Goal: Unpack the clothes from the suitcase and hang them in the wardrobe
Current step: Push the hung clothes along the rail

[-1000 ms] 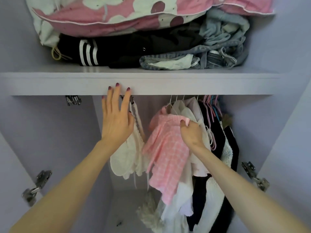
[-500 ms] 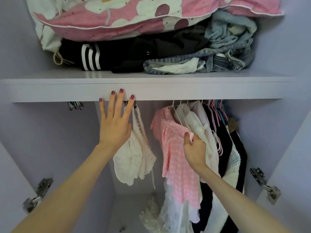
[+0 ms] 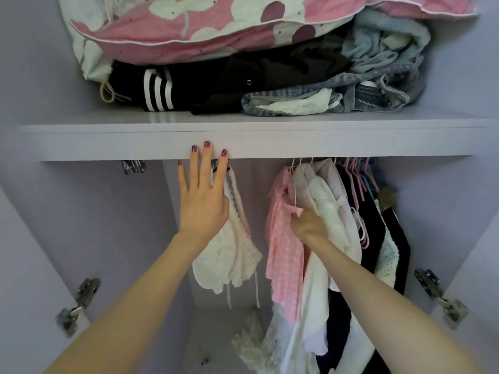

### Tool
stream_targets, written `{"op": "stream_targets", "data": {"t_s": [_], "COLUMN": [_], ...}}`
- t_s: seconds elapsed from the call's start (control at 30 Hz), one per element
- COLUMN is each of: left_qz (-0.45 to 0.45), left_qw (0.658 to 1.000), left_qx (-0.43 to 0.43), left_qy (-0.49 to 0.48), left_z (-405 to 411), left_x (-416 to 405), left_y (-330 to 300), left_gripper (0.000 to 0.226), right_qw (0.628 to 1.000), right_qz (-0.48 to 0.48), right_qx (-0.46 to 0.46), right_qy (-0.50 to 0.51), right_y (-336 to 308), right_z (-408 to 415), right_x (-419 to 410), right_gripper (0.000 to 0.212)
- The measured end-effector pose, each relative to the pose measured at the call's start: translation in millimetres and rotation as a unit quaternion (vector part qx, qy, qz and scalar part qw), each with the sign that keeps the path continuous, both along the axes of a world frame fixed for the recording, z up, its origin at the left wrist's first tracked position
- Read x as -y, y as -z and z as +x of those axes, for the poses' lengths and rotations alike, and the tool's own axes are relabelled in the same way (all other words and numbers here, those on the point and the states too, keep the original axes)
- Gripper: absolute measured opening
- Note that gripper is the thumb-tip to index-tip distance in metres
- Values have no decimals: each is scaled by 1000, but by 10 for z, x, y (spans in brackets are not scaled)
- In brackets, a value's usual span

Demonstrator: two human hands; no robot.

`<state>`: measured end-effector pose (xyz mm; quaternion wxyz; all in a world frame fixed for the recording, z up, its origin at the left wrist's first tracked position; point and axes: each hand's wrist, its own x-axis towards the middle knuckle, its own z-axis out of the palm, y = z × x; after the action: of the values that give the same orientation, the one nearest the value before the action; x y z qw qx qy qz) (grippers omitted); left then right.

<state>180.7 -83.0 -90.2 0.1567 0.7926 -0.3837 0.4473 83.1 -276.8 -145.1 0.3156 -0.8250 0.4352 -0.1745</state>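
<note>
Lilac panels lined the wardrobe [image 3: 81, 211] in the head view, with a shelf [image 3: 270, 144] running across its upper part. On that shelf lay a pink and white floral quilt [image 3: 216, 28] over a heap of folded things: a black garment with white stripes [image 3: 158, 90], dark clothing, and crumpled denim [image 3: 378, 85] to the right.

Below the shelf, the left hand [image 3: 202, 201] was raised flat with its fingers straight and slightly spread, the painted fingertips [image 3: 207, 144] lying over the shelf's front edge. It held nothing; its palm side was against or just in front of a white lace garment [image 3: 232, 255] that hung under the shelf. Whether the hand actually pressed on the cloth could not be told.

The right hand [image 3: 307, 228] was curled, gripping a fold of the pink checked garment [image 3: 283, 255] near its shoulder. This garment hung on a thin white hanger [image 3: 295, 184] at the left end of a packed row of hanging clothes. Just beside it on the right hung white garments [image 3: 332, 211], then pink hangers [image 3: 356, 184], then black and white knitted pieces [image 3: 388, 252] towards the right wall.

A fluffy cream item [image 3: 251, 344] lay low in the wardrobe, under the hanging clothes. Metal door hinges showed at the left [image 3: 78, 306] and right [image 3: 440, 298] sides of the opening. No suitcase was in view.
</note>
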Motion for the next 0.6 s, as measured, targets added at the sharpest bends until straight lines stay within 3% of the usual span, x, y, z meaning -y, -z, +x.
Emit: {"op": "stream_targets", "data": {"t_s": [0.17, 0.27, 0.37, 0.47, 0.6], "left_qz": [19, 54, 96, 153, 209], "left_qw": [999, 991, 967, 919, 841], "left_qx": [-43, -115, -226, -362, -498], "left_qy": [28, 45, 62, 35, -15], "left_z": [-107, -155, -202, -193, -56], "left_x": [-108, -220, -409, -654, -967], "left_y": [191, 686, 1376, 2055, 2968], "left_gripper": [74, 70, 51, 33, 26], "right_qw": [990, 999, 981, 956, 945], "right_qz": [-11, 41, 89, 97, 67], "right_qx": [141, 13, -109, -172, -194], "right_qy": [13, -29, -132, -215, -256], "right_y": [392, 837, 1262, 1698, 2363], "right_z": [-197, -320, -391, -361, -237], "right_x": [-287, -462, -643, -828, -997], "right_gripper": [55, 52, 33, 20, 33]}}
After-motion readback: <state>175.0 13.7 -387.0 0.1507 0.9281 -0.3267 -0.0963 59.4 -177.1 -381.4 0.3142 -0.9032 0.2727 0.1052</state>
